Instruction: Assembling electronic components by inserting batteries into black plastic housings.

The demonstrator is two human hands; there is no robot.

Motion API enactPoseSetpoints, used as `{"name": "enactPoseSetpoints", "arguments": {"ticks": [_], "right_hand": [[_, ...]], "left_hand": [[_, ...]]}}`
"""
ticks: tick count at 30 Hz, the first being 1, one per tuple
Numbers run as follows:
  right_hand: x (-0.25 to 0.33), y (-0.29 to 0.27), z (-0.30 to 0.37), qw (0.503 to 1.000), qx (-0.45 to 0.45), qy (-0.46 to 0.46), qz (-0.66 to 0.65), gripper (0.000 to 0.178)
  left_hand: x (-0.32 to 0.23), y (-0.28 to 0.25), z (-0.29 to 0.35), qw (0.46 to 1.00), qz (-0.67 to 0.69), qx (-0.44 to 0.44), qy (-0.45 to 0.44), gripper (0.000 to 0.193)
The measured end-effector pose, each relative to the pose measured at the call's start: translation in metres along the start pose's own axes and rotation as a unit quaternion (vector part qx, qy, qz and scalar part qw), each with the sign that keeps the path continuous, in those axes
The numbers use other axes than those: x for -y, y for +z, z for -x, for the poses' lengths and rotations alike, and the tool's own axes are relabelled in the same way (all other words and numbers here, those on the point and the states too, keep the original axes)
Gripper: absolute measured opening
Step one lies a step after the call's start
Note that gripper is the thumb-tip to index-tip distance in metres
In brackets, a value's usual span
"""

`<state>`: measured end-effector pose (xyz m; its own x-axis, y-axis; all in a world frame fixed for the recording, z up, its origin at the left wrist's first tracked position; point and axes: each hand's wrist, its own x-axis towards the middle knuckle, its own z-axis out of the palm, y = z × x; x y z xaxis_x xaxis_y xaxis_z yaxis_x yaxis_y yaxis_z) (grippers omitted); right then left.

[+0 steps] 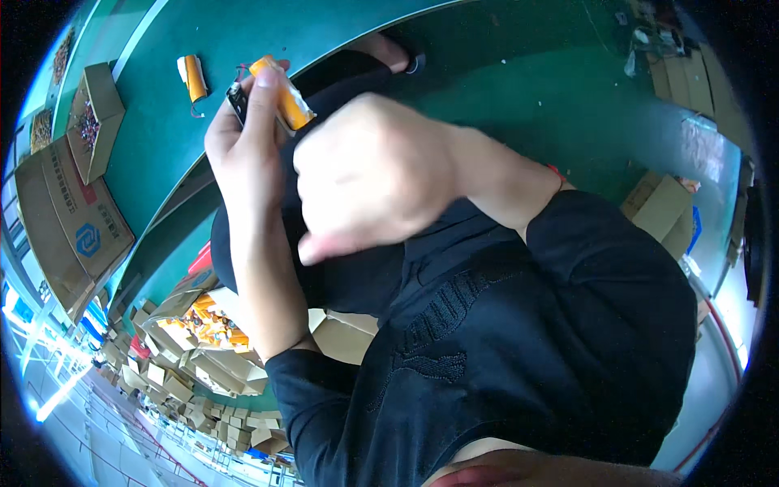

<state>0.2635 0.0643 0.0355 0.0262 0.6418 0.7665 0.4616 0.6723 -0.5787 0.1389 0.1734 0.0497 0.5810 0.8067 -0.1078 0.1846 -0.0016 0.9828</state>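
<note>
My left hand (251, 134) is closed around an orange-wrapped battery pack (294, 107), pinched between thumb and fingers and tilted, with a whitish strip along its edge. In the same hand, a small black part (236, 99) sits beside the pack, with thin red and dark wires near its top. Just to the right, my right hand (377, 174) is blurred by motion, back toward me and fingers curled. Whatever it may hold is hidden beneath it. Another orange battery pack (193, 79), with a white flap and a short wire, lies on the green bench (158, 122).
At the left edge stand a cardboard box (75, 213) and an open carton (101, 109) of small reddish parts. Below the bench, an open box (235, 357) holds several orange packs. More cartons (661, 213) stand at the right. Part of a person's hand (385, 53) shows at the top.
</note>
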Motion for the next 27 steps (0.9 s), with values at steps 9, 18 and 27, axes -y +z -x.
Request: {"name": "enactPoseSetpoints", "arguments": {"ticks": [9, 18, 27], "right_hand": [[-0.020, -0.020, 0.002, 0.985, -0.106, 0.108, -0.084, 0.025], [-0.025, -0.023, 0.009, 0.941, -0.098, 0.294, -0.134, 0.021], [-0.032, -0.010, 0.005, 0.988, -0.088, 0.076, 0.100, 0.020]], "left_hand": [[-0.020, 0.008, 0.007, 0.987, 0.153, 0.010, -0.048, 0.050], [0.003, -0.018, 0.000, 0.946, 0.246, 0.196, -0.074, 0.050], [-0.010, 0.007, 0.006, 0.986, 0.133, 0.091, -0.028, 0.049]]}}
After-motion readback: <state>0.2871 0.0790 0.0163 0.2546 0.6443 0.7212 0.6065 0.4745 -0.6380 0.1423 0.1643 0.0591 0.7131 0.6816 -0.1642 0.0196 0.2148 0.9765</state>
